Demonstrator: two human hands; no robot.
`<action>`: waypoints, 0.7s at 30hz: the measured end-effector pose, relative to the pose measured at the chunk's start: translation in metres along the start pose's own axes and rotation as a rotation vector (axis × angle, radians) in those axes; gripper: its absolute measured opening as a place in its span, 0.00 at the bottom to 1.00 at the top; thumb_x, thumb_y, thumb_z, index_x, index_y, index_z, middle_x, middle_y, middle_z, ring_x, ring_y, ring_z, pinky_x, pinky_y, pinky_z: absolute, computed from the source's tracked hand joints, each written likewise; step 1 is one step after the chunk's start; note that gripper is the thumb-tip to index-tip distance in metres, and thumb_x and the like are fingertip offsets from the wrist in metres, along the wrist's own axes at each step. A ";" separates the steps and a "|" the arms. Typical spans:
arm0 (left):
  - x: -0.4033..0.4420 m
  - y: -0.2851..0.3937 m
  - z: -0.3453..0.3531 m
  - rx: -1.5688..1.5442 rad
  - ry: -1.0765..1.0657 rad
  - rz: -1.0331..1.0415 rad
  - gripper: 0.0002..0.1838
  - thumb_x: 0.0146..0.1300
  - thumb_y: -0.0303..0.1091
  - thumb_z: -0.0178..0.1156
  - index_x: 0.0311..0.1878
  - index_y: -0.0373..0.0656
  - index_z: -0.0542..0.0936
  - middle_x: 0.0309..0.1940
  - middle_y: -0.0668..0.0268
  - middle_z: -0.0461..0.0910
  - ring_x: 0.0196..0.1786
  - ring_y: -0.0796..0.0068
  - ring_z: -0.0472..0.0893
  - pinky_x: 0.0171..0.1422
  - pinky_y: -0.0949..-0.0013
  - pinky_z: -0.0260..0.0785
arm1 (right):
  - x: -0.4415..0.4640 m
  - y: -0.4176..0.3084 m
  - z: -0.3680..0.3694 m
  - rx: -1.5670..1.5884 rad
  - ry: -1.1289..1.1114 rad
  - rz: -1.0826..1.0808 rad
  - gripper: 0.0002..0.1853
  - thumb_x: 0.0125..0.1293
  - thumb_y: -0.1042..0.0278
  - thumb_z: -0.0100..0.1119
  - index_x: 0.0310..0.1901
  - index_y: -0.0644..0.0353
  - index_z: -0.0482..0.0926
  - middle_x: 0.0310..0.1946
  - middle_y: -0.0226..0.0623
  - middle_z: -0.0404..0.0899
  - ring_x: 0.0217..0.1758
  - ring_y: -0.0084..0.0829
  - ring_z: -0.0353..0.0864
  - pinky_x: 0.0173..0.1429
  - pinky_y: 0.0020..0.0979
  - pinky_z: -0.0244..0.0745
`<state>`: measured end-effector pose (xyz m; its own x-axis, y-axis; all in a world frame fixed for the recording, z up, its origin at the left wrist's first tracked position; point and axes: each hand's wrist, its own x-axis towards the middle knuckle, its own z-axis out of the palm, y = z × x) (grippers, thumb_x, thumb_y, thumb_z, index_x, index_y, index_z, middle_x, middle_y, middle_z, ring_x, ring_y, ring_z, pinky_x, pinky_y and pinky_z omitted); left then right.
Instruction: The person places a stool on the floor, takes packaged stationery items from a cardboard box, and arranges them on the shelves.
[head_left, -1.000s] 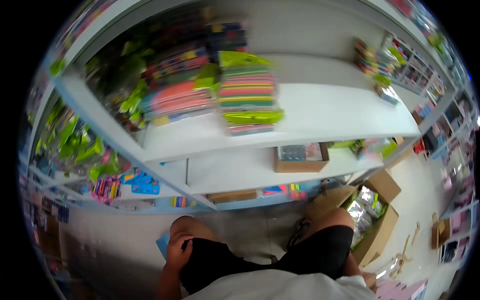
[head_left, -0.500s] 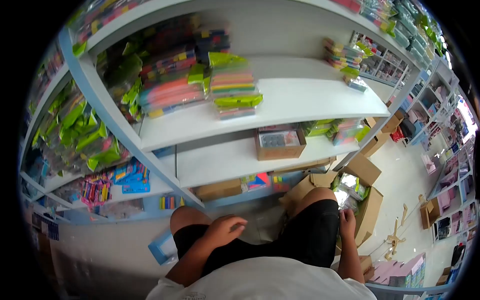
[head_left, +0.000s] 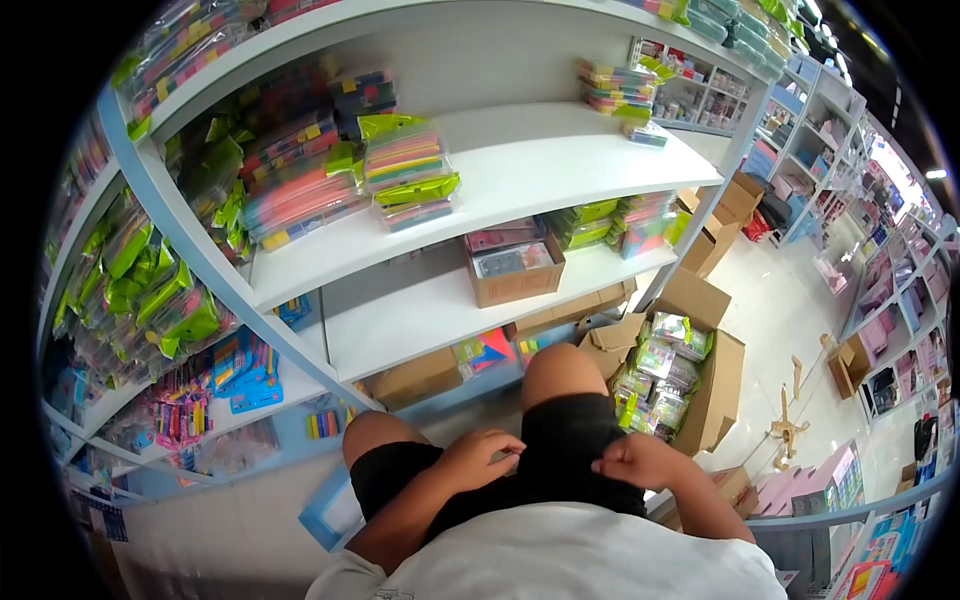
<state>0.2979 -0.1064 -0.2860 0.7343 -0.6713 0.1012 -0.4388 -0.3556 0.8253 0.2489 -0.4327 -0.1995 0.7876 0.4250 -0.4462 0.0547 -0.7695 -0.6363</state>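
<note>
Facing white shelving [head_left: 560, 165], the person has both bare hands above black shorts [head_left: 570, 430], apart from each other. An open cardboard carton [head_left: 725, 395] stands on the floor beyond the right hand [head_left: 640, 460], beside the right knee. Its mouth points upward, the flaps [head_left: 693, 298] are folded outward, and its long axis runs away from the person, past the right end of the shelving. Clear-wrapped packets [head_left: 668, 368] with green strips lie in it at mixed angles.

The right hand is over the outer side of the right thigh, fingers curled into a loose fist with the knuckle side leading left; its forearm slants in from the lower right. I cannot tell whether the fist encloses anything. The left hand [head_left: 480, 460] is over the lap, fingers bent and slightly spread, tips pointing right, a gap showing beside the thumb; its forearm rises from the lower left.
</note>
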 end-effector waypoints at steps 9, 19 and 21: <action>-0.039 -0.007 -0.025 -0.141 0.250 -0.175 0.09 0.67 0.29 0.64 0.49 0.41 0.85 0.45 0.60 0.86 0.49 0.64 0.86 0.54 0.66 0.76 | 0.018 -0.022 -0.039 -0.019 0.345 -0.175 0.17 0.71 0.54 0.63 0.30 0.59 0.82 0.23 0.45 0.78 0.28 0.48 0.78 0.34 0.42 0.72; 0.015 0.071 -0.172 0.560 0.995 0.406 0.13 0.58 0.17 0.58 0.46 0.37 0.76 0.43 0.50 0.81 0.45 0.53 0.82 0.52 0.57 0.76 | 0.150 -0.028 -0.280 0.395 1.104 -0.489 0.10 0.72 0.65 0.64 0.37 0.64 0.80 0.27 0.26 0.76 0.31 0.17 0.71 0.38 0.23 0.68; 0.029 0.088 -0.197 0.733 1.005 0.412 0.16 0.59 0.20 0.59 0.51 0.38 0.74 0.49 0.49 0.79 0.52 0.52 0.79 0.58 0.54 0.73 | 0.178 -0.020 -0.331 0.361 1.205 -0.467 0.10 0.73 0.64 0.63 0.38 0.63 0.79 0.27 0.23 0.75 0.32 0.15 0.70 0.37 0.23 0.67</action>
<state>0.3828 -0.0289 -0.1012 0.4029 -0.1531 0.9023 -0.6668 -0.7244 0.1748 0.5915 -0.5000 -0.0580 0.7955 -0.2146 0.5667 0.4482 -0.4211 -0.7886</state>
